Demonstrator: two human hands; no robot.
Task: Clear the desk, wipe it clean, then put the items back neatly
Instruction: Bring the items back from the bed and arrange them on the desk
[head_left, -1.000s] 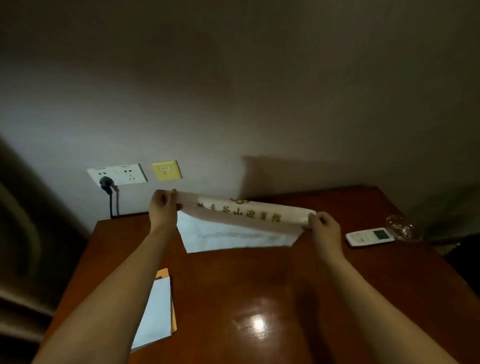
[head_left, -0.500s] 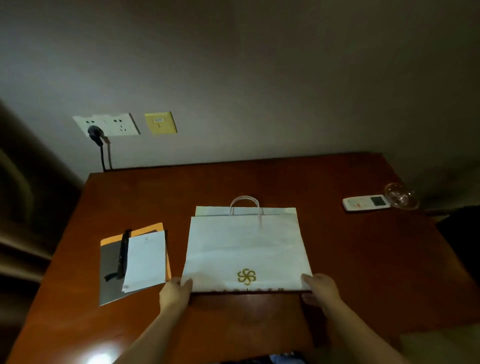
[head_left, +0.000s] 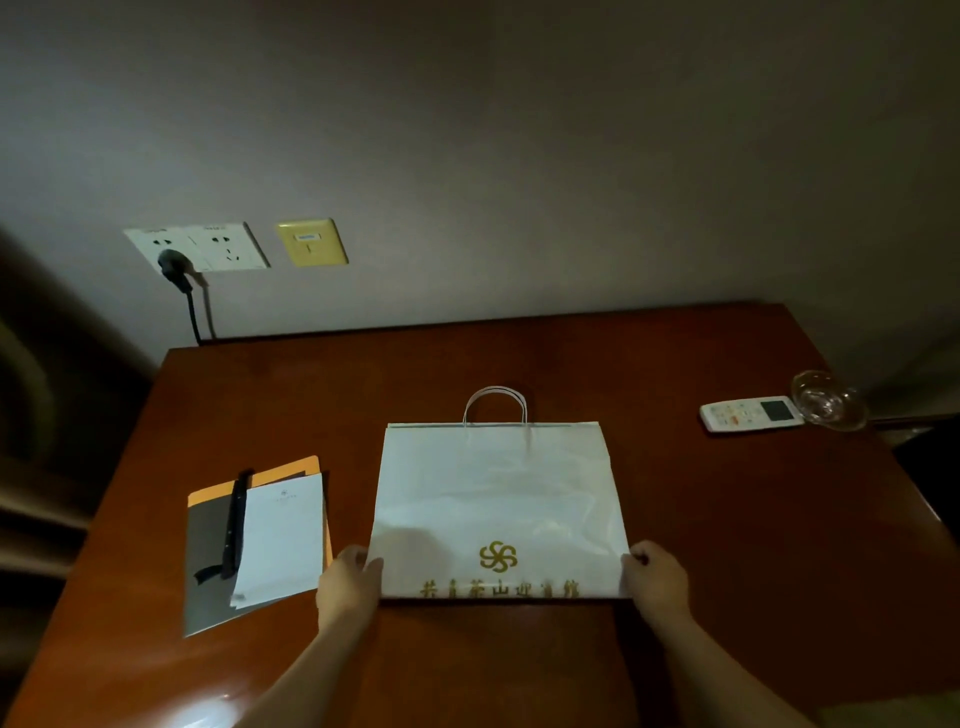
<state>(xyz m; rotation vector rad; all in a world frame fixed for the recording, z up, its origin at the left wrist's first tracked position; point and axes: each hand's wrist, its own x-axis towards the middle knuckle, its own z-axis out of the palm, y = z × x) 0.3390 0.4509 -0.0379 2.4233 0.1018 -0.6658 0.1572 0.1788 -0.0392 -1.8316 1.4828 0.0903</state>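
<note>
Bag flat on my counter.
My left hand and right hand each pinch a near corner of the white paper bag.

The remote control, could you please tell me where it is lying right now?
The white remote control lies at the desk's far right, touching the glass ashtray, well right of the paper bag.

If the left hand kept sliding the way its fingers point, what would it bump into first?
The left hand already holds the near left corner of the flat white paper bag, fingers pointing up and slightly right. Going on, it would likely just slide further across that bag; depth is hard to judge.
</note>
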